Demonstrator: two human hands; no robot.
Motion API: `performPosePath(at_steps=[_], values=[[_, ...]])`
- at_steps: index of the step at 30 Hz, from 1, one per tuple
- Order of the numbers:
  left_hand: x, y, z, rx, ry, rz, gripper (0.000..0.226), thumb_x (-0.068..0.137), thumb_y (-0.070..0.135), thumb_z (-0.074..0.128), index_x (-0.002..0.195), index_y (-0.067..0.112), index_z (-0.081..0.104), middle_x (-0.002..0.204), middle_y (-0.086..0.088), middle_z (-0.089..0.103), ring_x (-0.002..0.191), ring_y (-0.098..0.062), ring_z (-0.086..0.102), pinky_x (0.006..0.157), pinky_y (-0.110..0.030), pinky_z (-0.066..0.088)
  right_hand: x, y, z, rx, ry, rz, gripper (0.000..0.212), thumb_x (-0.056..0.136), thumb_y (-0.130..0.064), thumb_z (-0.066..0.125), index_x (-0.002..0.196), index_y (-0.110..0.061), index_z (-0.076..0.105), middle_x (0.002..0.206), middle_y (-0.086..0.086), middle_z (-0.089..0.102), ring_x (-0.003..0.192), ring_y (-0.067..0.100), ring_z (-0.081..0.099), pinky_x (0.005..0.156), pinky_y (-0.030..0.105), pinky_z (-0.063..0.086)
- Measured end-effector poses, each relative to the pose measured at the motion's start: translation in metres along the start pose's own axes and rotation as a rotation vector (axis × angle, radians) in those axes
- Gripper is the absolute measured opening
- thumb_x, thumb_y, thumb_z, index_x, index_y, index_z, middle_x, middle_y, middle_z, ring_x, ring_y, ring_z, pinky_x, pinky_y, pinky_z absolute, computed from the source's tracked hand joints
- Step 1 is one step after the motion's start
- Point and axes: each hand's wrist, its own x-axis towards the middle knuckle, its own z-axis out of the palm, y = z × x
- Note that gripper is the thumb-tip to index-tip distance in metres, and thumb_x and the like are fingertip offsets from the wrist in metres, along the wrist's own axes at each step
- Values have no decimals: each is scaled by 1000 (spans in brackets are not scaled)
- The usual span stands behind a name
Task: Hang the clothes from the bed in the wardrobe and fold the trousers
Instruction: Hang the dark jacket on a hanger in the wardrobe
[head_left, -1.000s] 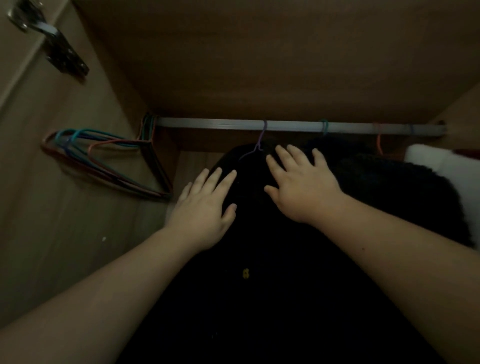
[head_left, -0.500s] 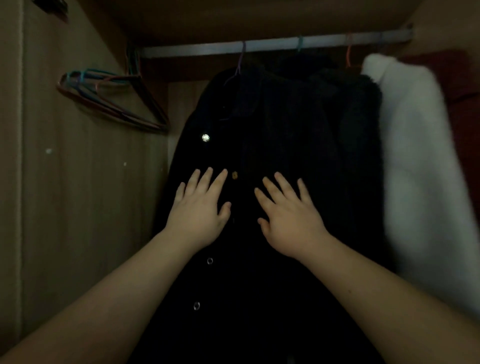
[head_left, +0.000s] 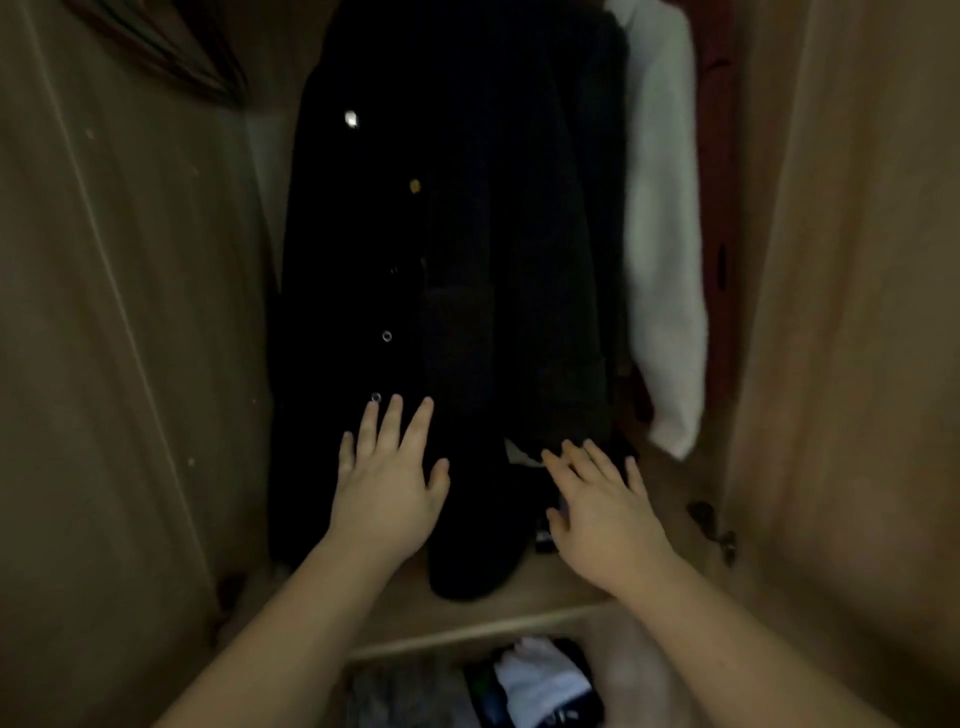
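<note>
My left hand (head_left: 387, 486) and right hand (head_left: 602, 512), held apart with fingers straight, lie flat on the lower part of the black coat (head_left: 415, 270). The coat hangs inside the wardrobe (head_left: 130, 312), long axis vertical, hem pointing down toward the shelf (head_left: 467, 618). A white garment (head_left: 662, 249) hangs just to its right.

We reach both bare forearms forward. Our left hand (head_left: 387, 486) lies flat, fingers spread, on the black coat (head_left: 395, 260). Our right hand (head_left: 602, 512) hovers open at its lower right hem.
</note>
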Motion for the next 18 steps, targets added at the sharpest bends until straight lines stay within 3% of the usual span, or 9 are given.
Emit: performPosePath(at_steps=[4,7,13,18], values=[[-70,14,13,-69,-56,-12,68,102,50,34,159,36,1,168,0,4,154,-23,-7,125,-47,4,-77,6,6,-43,-47,47,73,100,-48,40,159,-35,-1,168,-6,4,155,18,-3,123,54,6],[-117,34,24,-77,-128,11,69,102,50,36,159,35,1,169,1,4,155,-23,-7,125,-47,4,-127,11,6,-35,-13,78,74,100,-49,41,159,-34,1,169,-4,4,155,21,-1,124,54,9],[-191,84,36,-40,-194,243,70,101,49,40,160,32,6,168,-3,6,155,-26,-3,125,-50,6,-231,32,7,-33,-29,175,70,100,-48,40,160,-33,6,169,-3,6,155,20,-3,124,51,4],[-263,161,50,-96,-253,383,69,93,53,30,157,28,23,164,-7,26,153,-31,16,121,-55,22,-342,74,-9,-42,-63,365,66,99,-51,28,159,-31,10,168,-1,9,155,22,0,123,50,2]])
